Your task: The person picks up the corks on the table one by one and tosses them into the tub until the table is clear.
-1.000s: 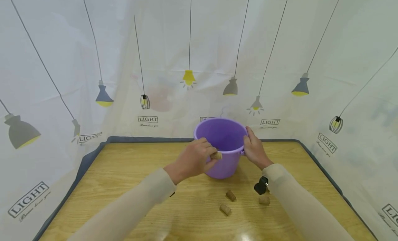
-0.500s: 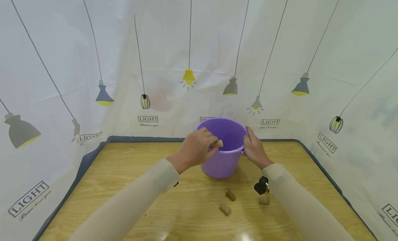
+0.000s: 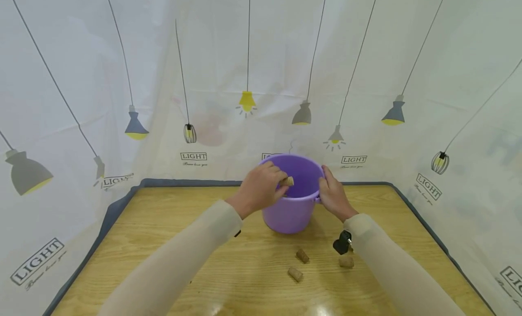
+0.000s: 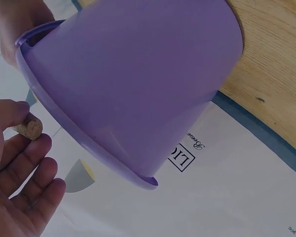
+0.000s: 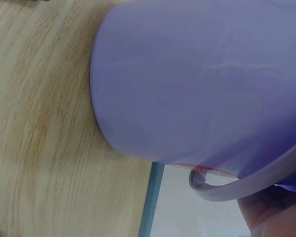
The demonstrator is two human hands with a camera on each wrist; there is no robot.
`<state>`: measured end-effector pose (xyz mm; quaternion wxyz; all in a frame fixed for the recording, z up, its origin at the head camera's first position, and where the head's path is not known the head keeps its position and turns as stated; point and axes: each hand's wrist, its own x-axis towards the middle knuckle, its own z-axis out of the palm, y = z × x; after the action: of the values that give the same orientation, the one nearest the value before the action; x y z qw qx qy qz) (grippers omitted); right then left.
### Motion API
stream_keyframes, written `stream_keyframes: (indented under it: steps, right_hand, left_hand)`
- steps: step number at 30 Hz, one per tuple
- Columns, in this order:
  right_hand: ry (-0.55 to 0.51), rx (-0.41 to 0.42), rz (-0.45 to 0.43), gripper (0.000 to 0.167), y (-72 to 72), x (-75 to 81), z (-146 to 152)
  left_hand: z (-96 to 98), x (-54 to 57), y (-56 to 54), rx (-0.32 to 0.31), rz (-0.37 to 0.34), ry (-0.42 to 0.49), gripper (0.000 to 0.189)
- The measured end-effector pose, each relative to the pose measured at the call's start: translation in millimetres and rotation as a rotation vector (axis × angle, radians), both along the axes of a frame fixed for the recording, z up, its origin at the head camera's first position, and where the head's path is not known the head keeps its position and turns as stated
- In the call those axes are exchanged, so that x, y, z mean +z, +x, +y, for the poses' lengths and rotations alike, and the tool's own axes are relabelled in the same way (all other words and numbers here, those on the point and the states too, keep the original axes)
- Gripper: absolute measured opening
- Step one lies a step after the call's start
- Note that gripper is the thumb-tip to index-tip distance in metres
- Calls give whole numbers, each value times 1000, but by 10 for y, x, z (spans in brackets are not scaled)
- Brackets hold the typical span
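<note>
A purple bucket [image 3: 287, 216] stands upright on the wooden table. Above its near left rim, my left hand [image 3: 261, 189] pinches a cork [image 3: 287, 181] between thumb and index finger. In the left wrist view that cork [image 4: 29, 128] shows its round end, and the other fingers of the left hand [image 4: 19, 173] are spread loosely below. My right hand [image 3: 334, 193] grips the bucket's rim on the right, thumb at the near side. The right wrist view shows part of this hand [image 5: 276, 212] beside the bucket's handle [image 5: 237, 190].
Three corks lie on the table in front of the bucket: a darker cork [image 3: 302, 256], a paler cork [image 3: 295, 274] and a cork [image 3: 346, 261] near the right sleeve. A white curtain [image 3: 228, 139] printed with lamps hangs round the table's back and sides.
My left hand has risen and moved slightly right with the cork, from in front of the bucket's rim to above its opening. The right hand and the bucket stay in place.
</note>
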<state>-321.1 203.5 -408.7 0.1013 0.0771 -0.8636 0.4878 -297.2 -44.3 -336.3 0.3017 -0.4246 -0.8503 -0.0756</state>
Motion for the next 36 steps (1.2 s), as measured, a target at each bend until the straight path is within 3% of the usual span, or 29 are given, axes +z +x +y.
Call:
stream_keyframes:
  steps: [13,21,27,36]
  right_hand:
    - [-18,11,-14,59,2,-3,-4]
    - [-13,-2,-9,58,-8,-21,-4]
    - [-17,-6,-5,58,1,1,-3]
    - [-18,-3,-20,59,11,10,-8]
  left_hand:
    - [131,6,-125,106,-154,-72,17]
    - [143,25,-136,230,-310,-130,38]
    - [120,25,-125,226,-319,-117,39]
    - [78,10,-120,200,-249,-69,36]
